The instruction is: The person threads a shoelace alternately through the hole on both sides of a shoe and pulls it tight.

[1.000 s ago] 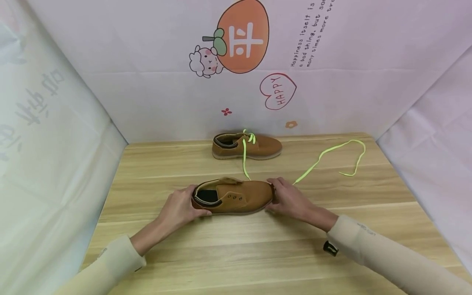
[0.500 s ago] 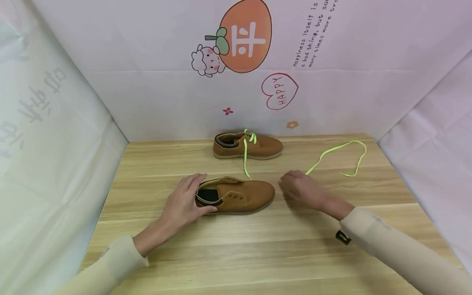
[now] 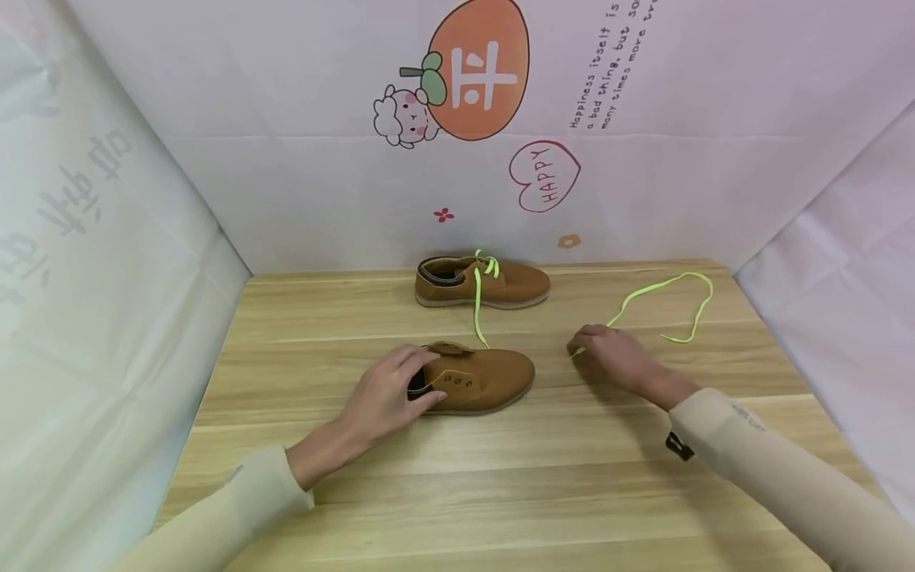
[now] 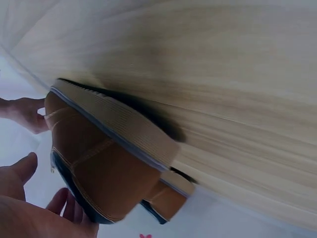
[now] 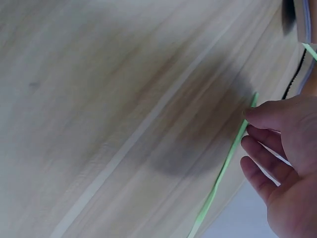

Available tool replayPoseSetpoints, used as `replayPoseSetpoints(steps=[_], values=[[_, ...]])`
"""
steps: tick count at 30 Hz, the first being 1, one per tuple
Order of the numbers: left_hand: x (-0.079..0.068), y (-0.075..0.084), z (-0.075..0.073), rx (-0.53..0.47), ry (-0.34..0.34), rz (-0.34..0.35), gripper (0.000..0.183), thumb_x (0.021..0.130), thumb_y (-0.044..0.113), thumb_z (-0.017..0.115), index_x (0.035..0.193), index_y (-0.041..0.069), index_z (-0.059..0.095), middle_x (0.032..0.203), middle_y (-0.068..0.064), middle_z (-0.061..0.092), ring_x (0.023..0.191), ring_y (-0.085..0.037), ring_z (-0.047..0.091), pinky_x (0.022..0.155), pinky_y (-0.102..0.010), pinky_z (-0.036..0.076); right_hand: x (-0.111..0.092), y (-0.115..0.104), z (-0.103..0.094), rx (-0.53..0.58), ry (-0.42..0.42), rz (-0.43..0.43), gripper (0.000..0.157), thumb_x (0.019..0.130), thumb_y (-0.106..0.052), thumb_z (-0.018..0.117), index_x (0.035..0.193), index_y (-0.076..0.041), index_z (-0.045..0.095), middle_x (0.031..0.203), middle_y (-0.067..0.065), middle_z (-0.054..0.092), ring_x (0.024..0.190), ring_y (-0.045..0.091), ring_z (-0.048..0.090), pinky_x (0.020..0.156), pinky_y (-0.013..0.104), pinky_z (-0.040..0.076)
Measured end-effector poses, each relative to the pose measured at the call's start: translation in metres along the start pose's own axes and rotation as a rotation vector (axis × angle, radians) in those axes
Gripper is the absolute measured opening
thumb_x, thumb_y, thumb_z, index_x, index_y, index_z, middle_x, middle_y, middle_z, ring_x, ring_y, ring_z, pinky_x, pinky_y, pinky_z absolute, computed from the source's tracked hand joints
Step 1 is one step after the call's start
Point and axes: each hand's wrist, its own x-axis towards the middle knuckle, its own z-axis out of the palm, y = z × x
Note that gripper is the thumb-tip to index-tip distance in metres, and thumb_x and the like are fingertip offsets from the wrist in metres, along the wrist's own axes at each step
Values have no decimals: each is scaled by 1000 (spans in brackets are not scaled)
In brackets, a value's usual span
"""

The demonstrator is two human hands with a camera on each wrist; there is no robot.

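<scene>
A brown leather shoe (image 3: 493, 377) with bare eyelets lies on the wooden table, toe to the right. My left hand (image 3: 389, 393) is over its heel opening, thumb and fingers spread apart; in the left wrist view the left hand (image 4: 37, 208) is beside the collar of the shoe (image 4: 109, 153). To the right, my right hand (image 3: 611, 353) pinches a neon yellow-green shoelace (image 3: 646, 290) near one end. The right wrist view has the right hand's thumb and index tip at the lace (image 5: 218, 178), its tip poking out past them, other fingers loosely bent.
Behind stands a second brown shoe (image 3: 515, 286), with a yellow-green lace through its eyelets and one end hanging towards the front shoe. A printed white cloth (image 3: 307, 175) closes off the table's (image 3: 443, 492) back and sides.
My right hand has let go of the front shoe's toe and moved right to the loose lace. My left hand has shifted from gripping the heel to above the opening.
</scene>
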Motion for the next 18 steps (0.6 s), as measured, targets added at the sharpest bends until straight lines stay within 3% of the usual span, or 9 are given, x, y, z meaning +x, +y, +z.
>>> replayPoseSetpoints(steps=[7,13,16,18], values=[[11,10,11,-27,-118,-88,44,89,30,88,123,6,75,116,-6,76,106,-24,74,91,-39,60,0,3,1,-26,15,-2,19,88,9,78,101,-3,81,106,12,74,100,34,73,81,48,62],[22,16,18,-73,-155,-164,33,90,28,87,116,9,79,111,-5,79,104,-23,76,86,-39,61,-1,8,7,-11,73,-34,14,86,8,79,93,-4,82,100,9,74,94,31,73,78,45,61],[25,17,21,-79,-160,-176,28,91,27,86,112,9,80,100,-3,80,79,-14,71,68,-32,57,-2,9,9,-18,84,-38,15,86,8,79,95,-4,82,100,8,75,94,30,73,79,45,61],[26,17,22,-93,-165,-187,25,92,26,85,110,9,81,85,0,77,61,-7,56,56,-26,46,-3,9,9,-24,85,-35,16,86,8,79,96,-4,83,99,7,75,93,29,73,79,44,61]])
